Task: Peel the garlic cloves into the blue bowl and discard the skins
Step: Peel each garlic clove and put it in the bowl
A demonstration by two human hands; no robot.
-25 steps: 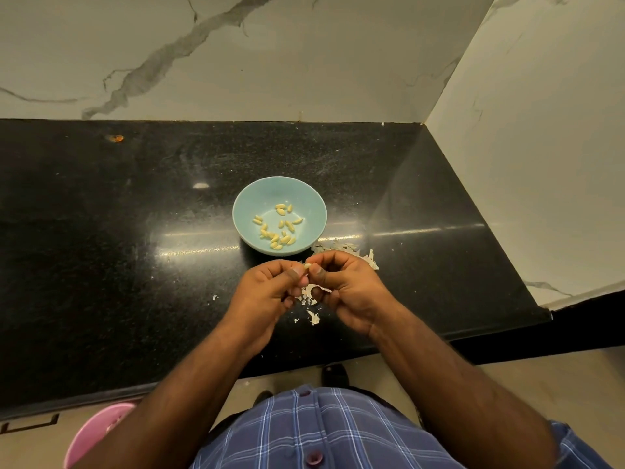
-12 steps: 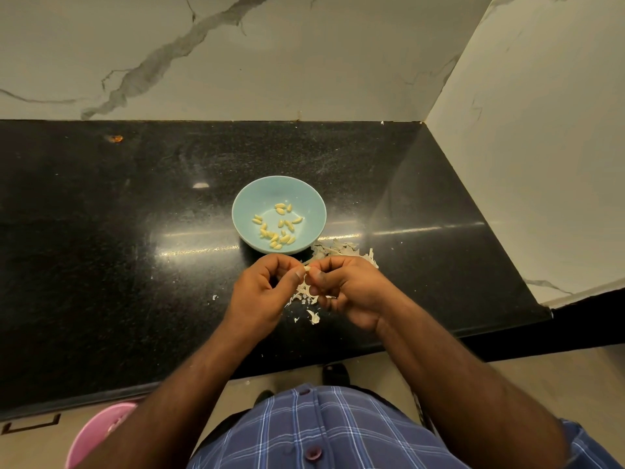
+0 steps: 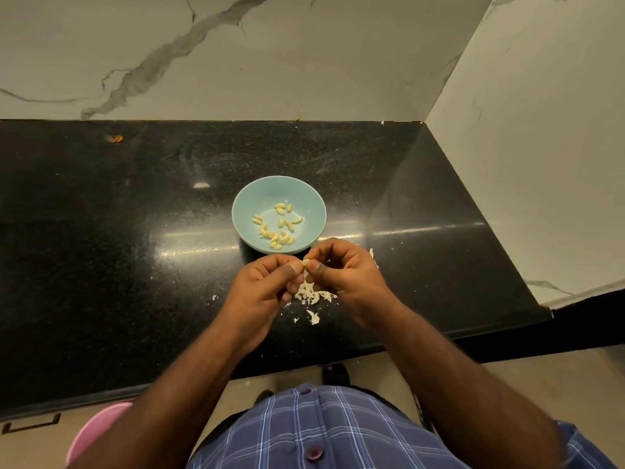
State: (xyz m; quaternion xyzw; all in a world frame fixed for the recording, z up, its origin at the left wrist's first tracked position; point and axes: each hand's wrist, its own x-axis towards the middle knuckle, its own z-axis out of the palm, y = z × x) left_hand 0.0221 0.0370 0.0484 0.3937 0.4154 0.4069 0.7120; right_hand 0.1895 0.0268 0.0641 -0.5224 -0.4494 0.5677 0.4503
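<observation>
Pale clove [image 3: 305, 262] above skins [image 3: 313, 294]

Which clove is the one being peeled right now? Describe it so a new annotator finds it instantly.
Start at the black countertop and find the blue bowl near its middle. Just in front of the bowl's near rim, the left hand and right hand meet. The garlic clove is the pale nub pinched between their fingertips, held in the air, unlike the loose peeled cloves inside the bowl.

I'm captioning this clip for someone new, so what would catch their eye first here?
The two hands meeting at centre, left hand and right hand, pinching one garlic clove between them. Just beyond sits the blue bowl holding peeled cloves, pale against the black counter. Below the hands lie torn skins.
</observation>
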